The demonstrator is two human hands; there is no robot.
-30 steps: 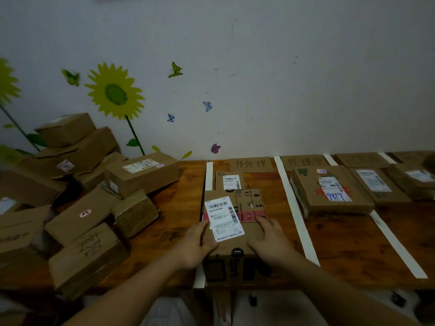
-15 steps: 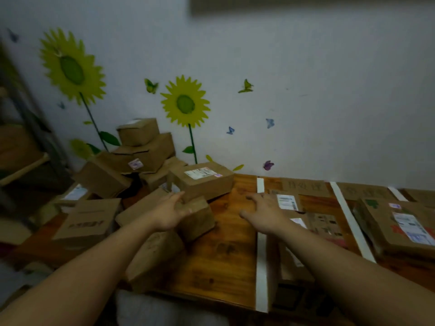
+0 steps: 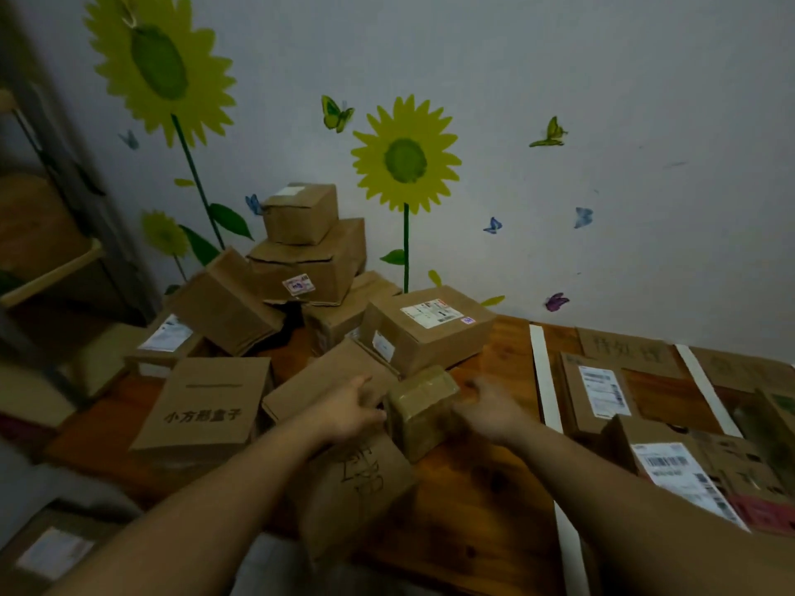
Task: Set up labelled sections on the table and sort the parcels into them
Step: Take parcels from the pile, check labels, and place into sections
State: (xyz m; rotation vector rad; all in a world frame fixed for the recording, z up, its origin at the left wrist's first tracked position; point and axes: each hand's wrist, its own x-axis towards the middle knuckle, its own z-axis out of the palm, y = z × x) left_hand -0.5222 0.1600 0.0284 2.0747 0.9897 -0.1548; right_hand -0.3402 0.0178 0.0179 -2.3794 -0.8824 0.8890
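**Closing in on the small taped parcel**

Head view: shows the small taped parcel at the front of the unsorted pile, resting partly on a flat scribbled box and just in front of a larger labelled box. Places the left hand at the parcel's left face, fingers fairly straight, touching or nearly so, wrapped round nothing. Places the right hand just beside the right face, too blurred to call loose or closed. Shows, off to the right, white tape strips marking sections on the tabletop, cardboard labels along the wall, and sorted parcels already inside.

Probably the step of taking up this parcel. Press evenly from both sides before lifting, palms flat on opposite faces. Expect a slippery wrap. Lift straight up, to avoid dragging the flat box beneath or nudging the leaning stack behind. Turn it to find a label before choosing a section.
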